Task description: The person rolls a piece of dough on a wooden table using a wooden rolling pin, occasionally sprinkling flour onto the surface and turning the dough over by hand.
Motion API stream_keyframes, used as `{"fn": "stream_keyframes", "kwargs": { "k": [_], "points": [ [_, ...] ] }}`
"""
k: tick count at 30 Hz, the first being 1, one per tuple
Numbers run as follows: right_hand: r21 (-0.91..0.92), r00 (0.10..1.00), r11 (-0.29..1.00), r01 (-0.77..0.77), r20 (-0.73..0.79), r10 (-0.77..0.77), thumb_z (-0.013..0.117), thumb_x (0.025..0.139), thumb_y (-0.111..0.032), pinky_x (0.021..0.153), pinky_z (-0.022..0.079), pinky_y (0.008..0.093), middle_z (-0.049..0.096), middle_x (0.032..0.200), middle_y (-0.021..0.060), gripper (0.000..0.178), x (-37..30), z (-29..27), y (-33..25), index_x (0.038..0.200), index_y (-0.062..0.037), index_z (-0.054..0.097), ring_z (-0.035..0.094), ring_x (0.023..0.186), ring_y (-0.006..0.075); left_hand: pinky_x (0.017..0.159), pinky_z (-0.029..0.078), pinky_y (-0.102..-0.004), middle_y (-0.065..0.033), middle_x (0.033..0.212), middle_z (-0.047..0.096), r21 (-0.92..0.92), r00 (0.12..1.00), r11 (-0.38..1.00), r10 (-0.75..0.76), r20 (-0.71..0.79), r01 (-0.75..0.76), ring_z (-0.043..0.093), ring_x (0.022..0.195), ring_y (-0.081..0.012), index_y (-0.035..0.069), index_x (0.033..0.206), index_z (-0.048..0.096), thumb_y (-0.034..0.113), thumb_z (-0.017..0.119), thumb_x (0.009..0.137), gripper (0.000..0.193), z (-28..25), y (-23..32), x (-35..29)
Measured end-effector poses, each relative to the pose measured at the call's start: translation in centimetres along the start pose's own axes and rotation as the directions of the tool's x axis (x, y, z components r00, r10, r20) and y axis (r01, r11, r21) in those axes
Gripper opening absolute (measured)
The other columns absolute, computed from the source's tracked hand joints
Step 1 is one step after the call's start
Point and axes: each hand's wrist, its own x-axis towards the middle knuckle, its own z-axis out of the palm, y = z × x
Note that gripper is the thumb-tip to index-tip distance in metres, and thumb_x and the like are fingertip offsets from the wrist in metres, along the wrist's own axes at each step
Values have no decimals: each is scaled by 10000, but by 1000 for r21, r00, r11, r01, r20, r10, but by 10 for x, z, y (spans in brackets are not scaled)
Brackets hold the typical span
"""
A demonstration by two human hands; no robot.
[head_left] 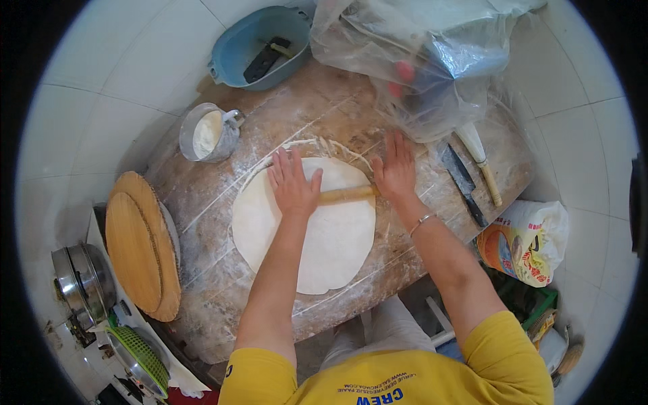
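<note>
A large, round sheet of white dough lies flat on the floured wooden board. Across its upper part runs a wooden rolling pin, mostly bare between my hands. My left hand rests over the pin's left end, fingers stretched forward above the dough. Over the right end, past the dough's edge, lies my right hand, its fingers also straight and the thumb apart. Both palms hide the pin's ends. Loose flour and dough scraps ring the sheet's far edge.
A clear jug of flour and blue basin stand at the far left. Round wooden lids lean at the left. On the right are a knife, a white-headed tool with a wooden handle and a plastic bag.
</note>
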Motion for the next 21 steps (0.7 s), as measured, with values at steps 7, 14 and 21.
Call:
{"fn": "stream_keyframes", "kwargs": {
  "k": [7,14,21],
  "points": [
    [-4,910,955,297,303,-282,574,875,-448,1115,261,529,382,1463,245,699,-67,-38,17,1408,-26,413,367,1332,430,1146,175,-560,-232,1530,291,-62,977,993,109,186,-99,235,1428,-404,-5,1460,333,468,642,818,856,-8,11,-96],
    [104,861,931,350,356,-363,753,759,-236,1107,275,525,412,1451,209,532,-130,-68,34,1193,-34,521,392,1329,386,1156,147,-553,-217,1542,267,-245,895,944,295,334,-219,211,1441,-393,11,1473,308,410,651,835,827,-36,-3,-187],
    [-35,938,949,314,165,-305,586,882,-327,1119,275,521,407,1461,209,577,-4,-10,-22,1355,-24,453,385,1346,386,1159,162,-537,-208,1542,282,28,975,985,162,152,-168,230,1440,-379,32,1475,324,371,595,867,748,-4,-34,-56]
  ]
}}
